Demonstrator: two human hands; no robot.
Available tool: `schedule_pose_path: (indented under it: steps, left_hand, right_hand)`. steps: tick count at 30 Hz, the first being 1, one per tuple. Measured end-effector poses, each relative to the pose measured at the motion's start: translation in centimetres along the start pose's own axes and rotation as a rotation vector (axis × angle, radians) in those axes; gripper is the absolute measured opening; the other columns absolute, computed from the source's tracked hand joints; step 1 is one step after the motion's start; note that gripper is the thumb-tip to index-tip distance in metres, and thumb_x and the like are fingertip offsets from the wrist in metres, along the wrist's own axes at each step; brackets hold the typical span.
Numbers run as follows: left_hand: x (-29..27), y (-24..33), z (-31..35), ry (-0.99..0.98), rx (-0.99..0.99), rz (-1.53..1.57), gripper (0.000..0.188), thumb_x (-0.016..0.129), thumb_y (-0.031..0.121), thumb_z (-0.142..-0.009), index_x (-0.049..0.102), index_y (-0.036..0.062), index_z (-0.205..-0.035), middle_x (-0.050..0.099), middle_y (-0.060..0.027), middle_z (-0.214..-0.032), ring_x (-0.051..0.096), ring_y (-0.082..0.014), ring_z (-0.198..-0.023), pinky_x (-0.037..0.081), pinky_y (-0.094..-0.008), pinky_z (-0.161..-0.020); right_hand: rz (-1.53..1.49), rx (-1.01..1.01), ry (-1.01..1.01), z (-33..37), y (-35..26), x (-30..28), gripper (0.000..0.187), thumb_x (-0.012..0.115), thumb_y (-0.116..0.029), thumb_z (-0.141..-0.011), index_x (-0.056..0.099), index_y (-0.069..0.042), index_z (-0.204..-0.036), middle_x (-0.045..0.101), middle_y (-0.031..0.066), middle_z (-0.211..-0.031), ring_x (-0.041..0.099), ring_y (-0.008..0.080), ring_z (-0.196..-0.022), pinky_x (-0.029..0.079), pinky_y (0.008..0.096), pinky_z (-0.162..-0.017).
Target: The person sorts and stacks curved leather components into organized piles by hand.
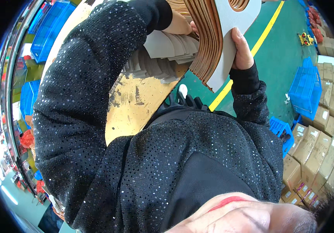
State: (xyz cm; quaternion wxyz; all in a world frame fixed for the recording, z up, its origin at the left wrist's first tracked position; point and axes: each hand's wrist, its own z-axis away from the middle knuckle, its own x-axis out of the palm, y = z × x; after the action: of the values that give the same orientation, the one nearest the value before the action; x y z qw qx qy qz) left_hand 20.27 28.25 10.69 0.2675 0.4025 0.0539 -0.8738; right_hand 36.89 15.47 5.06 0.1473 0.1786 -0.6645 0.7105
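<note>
A thick stack of flat cut pieces (209, 42) with a pale grey face, brown edges and a rounded hole stands tilted at the top of the view. My right hand (243, 51) grips its right side, the thumb lying on the grey face and the fingers behind. On the other side is my left hand (179, 25), its fingertips against the stack's brown edges and the rest partly hidden. Beneath them, overlapping grey pieces (161, 58) are fanned out on a worn, yellowish wooden table (130, 103).
Blue plastic crates (305, 89) and stacked cardboard boxes (318, 151) stand at the right. A yellow line (266, 35) crosses the green floor (281, 50). Shelving with more blue crates (52, 31) runs along the left.
</note>
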Motion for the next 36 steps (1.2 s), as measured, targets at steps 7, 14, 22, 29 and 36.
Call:
schedule_pose_path:
  steps: [7,14,22,29,36]
  left_hand:
    - [1.1,-1.8,-3.2,-0.100,0.048,-0.040,0.054,0.038,0.049,-0.094,0.058,0.0066,-0.121,0.062,-0.0130,-0.110,0.058,-0.0205,-0.098,0.041,-0.0335,-0.092]
    - [1.2,-1.4,-4.2,-0.190,0.051,0.047,0.058,0.041,0.053,-0.091,0.057,0.0067,-0.121,0.061,-0.0136,-0.112,0.058,-0.0212,-0.100,0.041,-0.0332,-0.093]
    - [0.4,-0.1,-3.9,-0.297,0.035,0.110,0.063,0.043,0.058,-0.088,0.057,0.0069,-0.122,0.060,-0.0144,-0.115,0.058,-0.0220,-0.103,0.041,-0.0329,-0.094]
    - [0.5,0.5,-2.3,-0.375,-0.006,0.184,0.068,0.046,0.063,-0.086,0.057,0.0070,-0.123,0.060,-0.0151,-0.118,0.058,-0.0227,-0.105,0.040,-0.0326,-0.096]
    - [4.3,-1.3,-1.2,-0.351,-0.014,0.251,0.096,0.036,0.086,-0.071,0.059,0.0077,-0.122,0.045,-0.0184,-0.132,0.046,-0.0328,-0.121,0.036,-0.0382,-0.102]
  right_hand:
    - [0.072,0.041,0.041,0.0,0.2,-0.1,0.052,0.053,-0.044,-0.089,0.053,-0.002,-0.119,0.062,0.0100,-0.110,0.061,0.0169,-0.097,0.048,0.0304,-0.084]
    - [0.049,0.090,-0.042,0.5,0.0,-0.5,0.050,0.050,-0.040,-0.093,0.049,-0.001,-0.124,0.059,0.0106,-0.118,0.058,0.0189,-0.104,0.046,0.0322,-0.091]
    - [0.036,0.097,0.045,0.6,0.0,0.4,0.060,0.059,-0.044,-0.085,0.049,0.001,-0.124,0.057,0.0110,-0.114,0.058,0.0176,-0.099,0.046,0.0300,-0.086]
    - [0.114,0.061,-0.013,0.3,0.3,0.2,0.062,0.055,-0.050,-0.087,0.050,0.002,-0.122,0.060,0.0123,-0.114,0.061,0.0191,-0.099,0.048,0.0312,-0.085]
    - [0.046,0.118,-0.006,0.6,0.2,-0.1,0.055,0.058,-0.043,-0.087,0.052,0.001,-0.120,0.059,0.0101,-0.110,0.059,0.0170,-0.098,0.047,0.0292,-0.084]
